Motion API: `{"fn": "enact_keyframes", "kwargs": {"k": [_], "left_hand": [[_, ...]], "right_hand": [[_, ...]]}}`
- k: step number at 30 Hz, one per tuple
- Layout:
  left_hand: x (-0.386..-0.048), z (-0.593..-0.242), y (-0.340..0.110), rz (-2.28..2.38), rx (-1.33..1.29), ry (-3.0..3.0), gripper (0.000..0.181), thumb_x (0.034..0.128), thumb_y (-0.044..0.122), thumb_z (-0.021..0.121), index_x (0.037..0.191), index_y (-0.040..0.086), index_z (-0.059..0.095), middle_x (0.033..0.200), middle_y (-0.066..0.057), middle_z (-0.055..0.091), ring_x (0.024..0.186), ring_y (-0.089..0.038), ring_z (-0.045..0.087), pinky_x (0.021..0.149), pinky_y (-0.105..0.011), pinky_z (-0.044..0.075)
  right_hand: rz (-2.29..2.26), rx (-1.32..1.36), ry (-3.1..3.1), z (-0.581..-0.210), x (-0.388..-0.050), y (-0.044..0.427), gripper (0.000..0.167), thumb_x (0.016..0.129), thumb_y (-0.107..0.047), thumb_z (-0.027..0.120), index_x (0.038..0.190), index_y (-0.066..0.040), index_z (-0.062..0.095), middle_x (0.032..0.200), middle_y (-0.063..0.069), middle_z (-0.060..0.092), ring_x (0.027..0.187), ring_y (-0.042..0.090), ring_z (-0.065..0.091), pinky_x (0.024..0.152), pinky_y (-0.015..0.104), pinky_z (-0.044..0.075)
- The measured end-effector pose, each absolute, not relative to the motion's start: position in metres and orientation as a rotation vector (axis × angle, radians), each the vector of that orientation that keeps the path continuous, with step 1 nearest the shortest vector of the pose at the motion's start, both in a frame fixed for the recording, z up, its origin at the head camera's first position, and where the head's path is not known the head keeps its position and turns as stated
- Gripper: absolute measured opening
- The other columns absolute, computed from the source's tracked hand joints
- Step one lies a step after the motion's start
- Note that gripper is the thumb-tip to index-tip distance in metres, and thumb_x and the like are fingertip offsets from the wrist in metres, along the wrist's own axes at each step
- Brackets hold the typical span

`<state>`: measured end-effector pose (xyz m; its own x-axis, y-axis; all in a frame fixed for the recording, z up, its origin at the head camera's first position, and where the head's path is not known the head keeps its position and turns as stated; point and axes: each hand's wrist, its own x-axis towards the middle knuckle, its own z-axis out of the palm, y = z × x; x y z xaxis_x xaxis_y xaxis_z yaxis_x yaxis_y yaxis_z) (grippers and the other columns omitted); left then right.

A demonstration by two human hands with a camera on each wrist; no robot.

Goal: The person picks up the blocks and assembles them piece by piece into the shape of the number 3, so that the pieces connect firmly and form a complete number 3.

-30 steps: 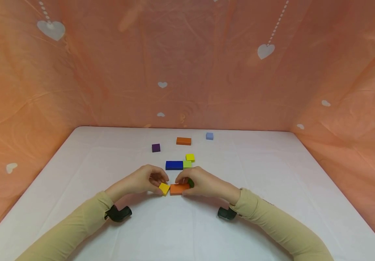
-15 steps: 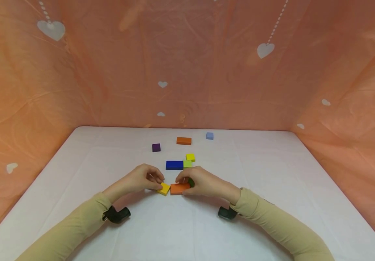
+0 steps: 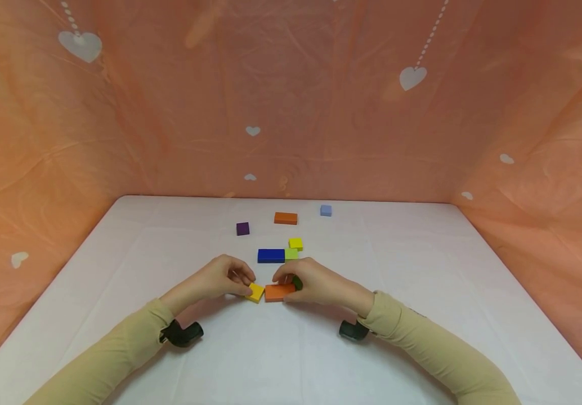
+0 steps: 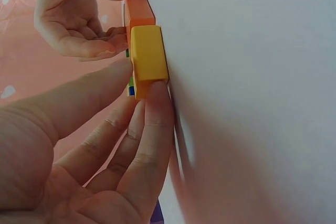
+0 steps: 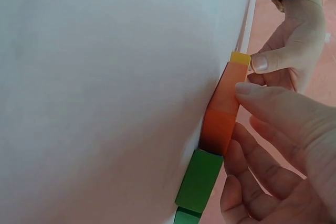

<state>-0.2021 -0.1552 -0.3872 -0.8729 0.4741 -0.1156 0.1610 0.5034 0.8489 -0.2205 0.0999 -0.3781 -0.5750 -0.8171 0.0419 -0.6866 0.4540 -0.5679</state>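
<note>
Head view: on the white tabletop (image 3: 271, 354), your left hand (image 3: 226, 277) pinches the golden-yellow block (image 3: 256, 293) just beside the nearer orange block (image 3: 277, 293), pinched by your right hand (image 3: 313, 281), both presumably light, stiff and best held by opposite sides.

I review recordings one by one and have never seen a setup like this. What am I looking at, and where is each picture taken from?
There is no machine: a person works with two bare hands. The wide picture comes from a camera worn on the head, looking forward and down; the two close-ups come from cameras on the wrists, each watching its own hand. On the white table lie small coloured blocks. The left hand pinches a yellow block; the right hand holds an orange block, with a green block at its right end. Farther back are blue, lime, purple and pale blue blocks.
</note>
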Motion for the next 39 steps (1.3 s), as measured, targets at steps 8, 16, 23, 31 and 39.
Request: {"fn": "enact_keyframes", "kwargs": {"k": [8,16,23,31,39], "left_hand": [[-0.203,-0.387,-0.154,1.319,0.528,2.415,0.022,0.0771,0.004,0.078,0.096,0.000,0.068,0.084,-0.004,0.064,0.074,-0.019,0.059,0.070,-0.030,0.053],[-0.201,-0.385,-0.154,1.313,0.507,2.420,0.022,0.0774,0.004,0.078,0.097,-0.001,0.068,0.084,-0.004,0.064,0.074,-0.019,0.058,0.070,-0.030,0.053],[-0.199,-0.385,-0.153,1.311,0.492,2.422,0.023,0.0775,0.004,0.078,0.098,-0.001,0.068,0.085,-0.004,0.064,0.074,-0.019,0.058,0.070,-0.031,0.053],[-0.200,-0.386,-0.153,1.330,0.468,2.413,0.023,0.0780,0.004,0.078,0.099,-0.001,0.068,0.086,-0.004,0.064,0.075,-0.019,0.058,0.070,-0.030,0.054],[-0.201,-0.387,-0.155,1.342,0.458,2.405,0.021,0.0786,0.003,0.077,0.098,-0.001,0.068,0.086,-0.004,0.064,0.076,-0.019,0.059,0.070,-0.030,0.054]], "right_hand": [[-0.811,-1.324,2.466,-0.378,-0.221,0.101,0.032,0.081,-0.012,0.078,0.111,-0.008,0.067,0.104,-0.003,0.065,0.092,0.009,0.058,0.084,0.023,0.048],[-0.875,-1.355,2.453,-0.372,-0.225,0.107,0.034,0.081,-0.011,0.077,0.112,-0.004,0.066,0.102,0.004,0.066,0.090,0.015,0.061,0.081,0.025,0.051],[-0.995,-1.363,2.441,-0.357,-0.234,0.119,0.036,0.081,-0.009,0.077,0.114,-0.002,0.065,0.103,0.009,0.067,0.091,0.024,0.061,0.082,0.038,0.050],[-1.148,-1.249,2.615,-0.341,-0.275,0.156,0.035,0.082,-0.008,0.075,0.115,-0.005,0.065,0.109,0.012,0.066,0.096,0.027,0.062,0.086,0.036,0.050],[-1.281,-1.008,2.716,-0.349,-0.314,0.195,0.032,0.085,-0.005,0.072,0.115,0.000,0.064,0.106,0.019,0.065,0.094,0.026,0.062,0.085,0.042,0.049]]}}
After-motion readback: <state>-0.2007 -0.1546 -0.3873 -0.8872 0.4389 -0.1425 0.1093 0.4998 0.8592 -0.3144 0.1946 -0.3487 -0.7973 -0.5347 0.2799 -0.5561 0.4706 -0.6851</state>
